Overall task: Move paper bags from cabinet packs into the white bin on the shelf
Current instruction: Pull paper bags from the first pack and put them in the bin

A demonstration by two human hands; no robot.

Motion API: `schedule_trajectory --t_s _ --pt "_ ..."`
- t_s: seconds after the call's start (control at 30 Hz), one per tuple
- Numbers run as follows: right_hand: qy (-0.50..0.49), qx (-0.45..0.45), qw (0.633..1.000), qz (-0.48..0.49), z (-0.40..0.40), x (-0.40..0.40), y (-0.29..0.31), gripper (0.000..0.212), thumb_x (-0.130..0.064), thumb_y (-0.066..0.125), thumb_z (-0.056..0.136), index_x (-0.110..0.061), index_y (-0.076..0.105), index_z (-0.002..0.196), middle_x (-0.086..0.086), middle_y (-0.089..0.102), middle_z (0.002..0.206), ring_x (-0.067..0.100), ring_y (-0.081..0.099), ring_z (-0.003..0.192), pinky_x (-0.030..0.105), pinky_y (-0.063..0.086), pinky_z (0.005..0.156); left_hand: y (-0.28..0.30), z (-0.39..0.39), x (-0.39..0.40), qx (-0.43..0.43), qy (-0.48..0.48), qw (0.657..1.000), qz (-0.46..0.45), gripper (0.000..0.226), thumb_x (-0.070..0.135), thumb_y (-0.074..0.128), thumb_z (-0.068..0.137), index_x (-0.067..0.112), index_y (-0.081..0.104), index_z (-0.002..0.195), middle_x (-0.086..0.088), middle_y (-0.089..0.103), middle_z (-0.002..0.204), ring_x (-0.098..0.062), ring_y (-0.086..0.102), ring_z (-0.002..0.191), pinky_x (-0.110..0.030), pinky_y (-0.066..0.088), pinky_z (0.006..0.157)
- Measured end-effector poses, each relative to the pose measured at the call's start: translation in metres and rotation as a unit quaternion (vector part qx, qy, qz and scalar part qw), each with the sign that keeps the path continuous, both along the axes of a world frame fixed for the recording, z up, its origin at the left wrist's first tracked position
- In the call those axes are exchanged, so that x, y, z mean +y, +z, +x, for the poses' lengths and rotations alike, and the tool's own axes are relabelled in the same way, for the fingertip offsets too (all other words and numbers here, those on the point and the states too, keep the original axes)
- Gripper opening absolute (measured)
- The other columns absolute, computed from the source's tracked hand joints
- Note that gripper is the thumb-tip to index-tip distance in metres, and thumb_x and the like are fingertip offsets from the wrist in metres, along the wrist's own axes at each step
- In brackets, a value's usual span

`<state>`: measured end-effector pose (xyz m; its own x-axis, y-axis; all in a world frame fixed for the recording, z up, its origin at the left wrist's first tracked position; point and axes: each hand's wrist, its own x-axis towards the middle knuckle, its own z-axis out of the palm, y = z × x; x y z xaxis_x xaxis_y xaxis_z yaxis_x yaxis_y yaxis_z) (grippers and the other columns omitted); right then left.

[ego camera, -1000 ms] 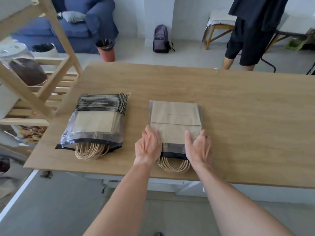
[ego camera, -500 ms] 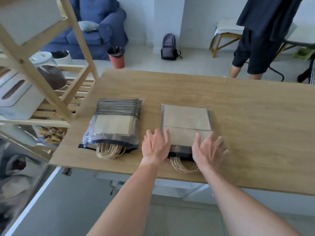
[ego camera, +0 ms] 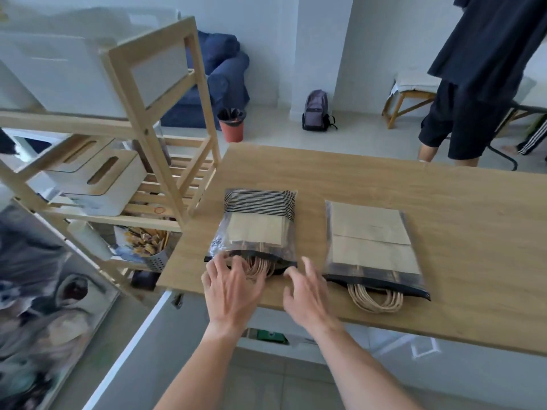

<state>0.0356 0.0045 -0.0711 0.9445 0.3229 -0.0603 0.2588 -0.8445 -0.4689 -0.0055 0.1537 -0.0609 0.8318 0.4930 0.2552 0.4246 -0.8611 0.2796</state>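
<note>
Two clear plastic packs of brown paper bags lie flat on the wooden table (ego camera: pixel 384 179). The left pack (ego camera: pixel 256 229) has a striped top and twine handles spilling from its near opening. The right pack (ego camera: pixel 370 241) lies beside it, its handles also sticking out toward me. My left hand (ego camera: pixel 231 287) hovers with spread fingers over the left pack's handles, fingertips touching them. My right hand (ego camera: pixel 305 294) is open at the pack's near right corner. White bins (ego camera: pixel 97 184) stand on the wooden shelf (ego camera: pixel 154 119) to the left.
A person in dark shorts (ego camera: pixel 461 113) stands beyond the table's far right. On the floor behind are a red waste bin (ego camera: pixel 232 124), a backpack (ego camera: pixel 316 111) and a blue armchair (ego camera: pixel 219 81). A metal holder with sticks (ego camera: pixel 148 250) sits on the lower shelf.
Both hands left the right pack and moved left to the near end of the striped pack. My view swung left, bringing the shelf and its white bins into sight.
</note>
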Motion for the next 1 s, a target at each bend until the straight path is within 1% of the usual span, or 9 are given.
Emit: schedule_trajectory --t_s 0.13,0.27,0.33,0.5,0.57,0.63,0.73,0.87,1.0 --pt "0.01 0.062 0.998 -0.02 -0.003 0.02 0.005 0.068 -0.016 0.06 0.09 -0.021 0.035 0.153 0.015 0.009 0.165 0.036 0.028 0.146 0.045 0.029 0.118 -0.011 0.002 0.011 0.04 -0.054 0.997 0.028 0.048 0.06 0.077 0.063 0.024 0.067 0.093 -0.013 0.046 0.134 -0.033 0.046 0.118 -0.046 0.04 0.094" --pt "0.009 0.053 0.998 -0.029 -0.002 0.024 0.012 0.084 -0.015 0.064 0.083 -0.02 0.025 0.157 0.011 0.011 0.165 0.036 0.031 0.144 0.043 0.028 0.118 -0.005 0.011 0.006 0.059 -0.091 0.994 0.028 0.01 0.025 0.072 0.077 0.022 0.069 0.085 -0.013 0.037 0.149 -0.031 0.036 0.133 -0.043 0.033 0.102" --pt "0.012 0.038 0.998 -0.039 -0.002 0.025 0.017 0.088 -0.015 0.064 0.081 -0.018 0.021 0.158 0.011 0.015 0.164 0.033 0.031 0.143 0.042 0.026 0.118 -0.001 0.014 0.004 0.089 -0.091 0.992 0.021 0.012 0.011 0.063 0.082 0.02 0.066 0.087 -0.012 0.029 0.155 -0.03 0.027 0.139 -0.042 0.027 0.107" --pt "-0.017 0.033 0.998 -0.045 0.0 0.026 0.026 0.084 -0.02 0.058 0.084 -0.019 0.017 0.158 0.013 0.02 0.163 0.035 0.043 0.134 0.047 0.033 0.114 -0.007 -0.005 0.027 0.081 -0.061 0.993 0.062 0.02 -0.004 0.065 0.072 0.013 0.064 0.082 -0.018 0.042 0.143 -0.034 0.044 0.12 -0.048 0.041 0.094" --pt "-0.013 0.035 0.999 -0.04 0.0 0.025 0.024 0.086 -0.02 0.058 0.083 -0.021 0.016 0.158 0.015 0.021 0.162 0.033 0.044 0.134 0.047 0.032 0.115 -0.014 -0.014 0.034 0.08 -0.043 0.995 0.041 0.018 -0.002 0.062 0.071 0.012 0.062 0.083 -0.019 0.043 0.14 -0.035 0.044 0.115 -0.049 0.04 0.093" --pt "-0.005 0.031 0.999 -0.035 -0.001 0.026 0.022 0.088 -0.019 0.059 0.082 -0.021 0.015 0.158 0.012 0.025 0.161 0.03 0.043 0.135 0.046 0.031 0.115 -0.014 -0.017 0.026 0.069 -0.042 0.996 0.026 0.009 0.016 0.062 0.077 0.013 0.062 0.086 -0.017 0.04 0.141 -0.033 0.042 0.116 -0.047 0.037 0.095" --pt "0.0 0.025 0.999 -0.033 -0.004 0.027 0.023 0.09 -0.02 0.06 0.081 -0.019 0.015 0.158 0.008 0.029 0.159 0.027 0.042 0.136 0.044 0.03 0.116 -0.013 -0.018 0.002 0.084 -0.07 0.994 0.018 0.024 0.038 0.065 0.081 0.017 0.063 0.092 -0.013 0.031 0.15 -0.031 0.04 0.122 -0.044 0.035 0.097" --pt "-0.005 0.036 0.999 -0.039 -0.006 0.027 0.026 0.091 -0.022 0.061 0.081 -0.019 0.013 0.158 0.01 0.029 0.159 0.029 0.04 0.138 0.046 0.029 0.117 -0.014 -0.028 0.007 0.107 -0.075 0.991 0.036 0.019 0.01 0.071 0.075 0.018 0.064 0.09 -0.014 0.036 0.149 -0.031 0.041 0.124 -0.044 0.038 0.098" --pt "-0.004 0.045 0.999 -0.019 -0.01 0.029 0.03 0.09 -0.02 0.059 0.08 -0.02 0.014 0.158 0.006 0.027 0.161 0.026 0.038 0.14 0.046 0.03 0.116 -0.013 -0.034 0.012 0.049 -0.067 0.996 0.016 0.022 0.012 0.075 0.073 0.014 0.062 0.091 -0.015 0.049 0.136 -0.033 0.049 0.114 -0.046 0.044 0.091"
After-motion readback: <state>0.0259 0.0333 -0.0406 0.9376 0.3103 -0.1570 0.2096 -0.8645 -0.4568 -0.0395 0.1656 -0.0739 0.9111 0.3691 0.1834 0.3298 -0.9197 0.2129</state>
